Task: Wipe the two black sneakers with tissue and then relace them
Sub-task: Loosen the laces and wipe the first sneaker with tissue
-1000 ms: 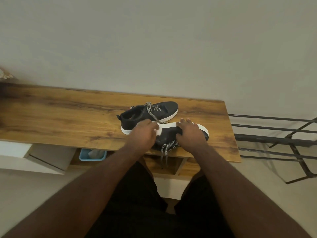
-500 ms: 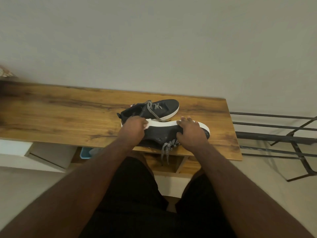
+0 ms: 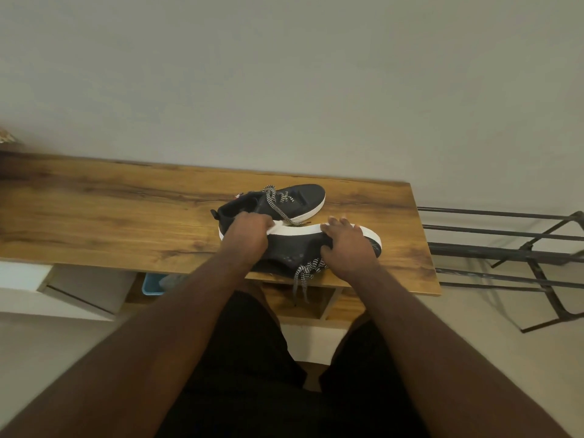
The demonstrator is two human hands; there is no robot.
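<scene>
Hard to make out much of the tissue (image 3: pixel 274 229): only a small white edge peeking out past the left hand (image 3: pixel 247 235), blending right into the white sole (image 3: pixel 300 230) of the near sneaker (image 3: pixel 298 248). Left fingers curled down over that tissue, pressing it against the sole at the heel end. Heel of the near sneaker mostly hidden under that hand. Near sneaker tipped on its side at the front edge of the wooden table (image 3: pixel 126 222), sole facing the wall, toe pointing right, some pale specks showing on the black upper. Right hand (image 3: pixel 346 245) gripping the toe end, fingers wrapped over the sole edge, thumb tucked round the black upper, covering most of the toe cap. Black-and-white lace (image 3: pixel 305 273) bunching loose below the right hand and dangling off the table edge.

Second sneaker (image 3: pixel 284 202) sitting upright just behind, heel partly blocked by the left hand, its own lace (image 3: pixel 276 205) trailing loose across to the near sole. Blue tub (image 3: pixel 151 284) under the table only half showing, something grey in it, can't tell what. Black metal rack (image 3: pixel 505 245) on the right, getting cut off by the frame edge.
</scene>
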